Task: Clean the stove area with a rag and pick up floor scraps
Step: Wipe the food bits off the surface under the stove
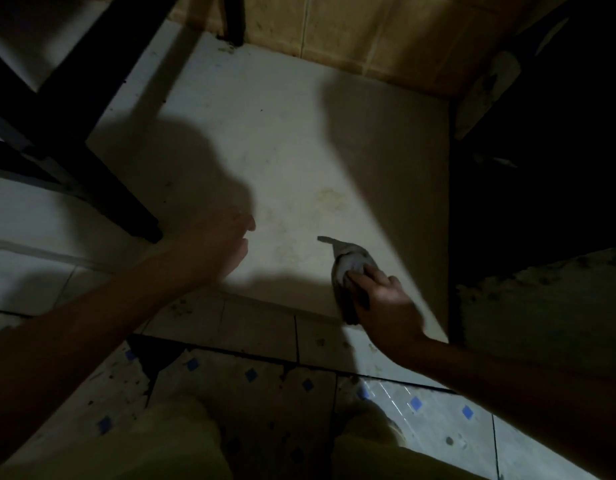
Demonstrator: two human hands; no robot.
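Grey and crumpled, a rag (348, 268) is gripped in the right hand (382, 306) near the front edge of a pale, stained slab (299, 150), while the left hand (220, 244), fingers loosely curled and holding nothing, hovers over the same surface beside a black frame leg (102, 181).

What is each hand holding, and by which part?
The right hand grips a bunched grey rag by its near end. The left hand holds nothing visible.
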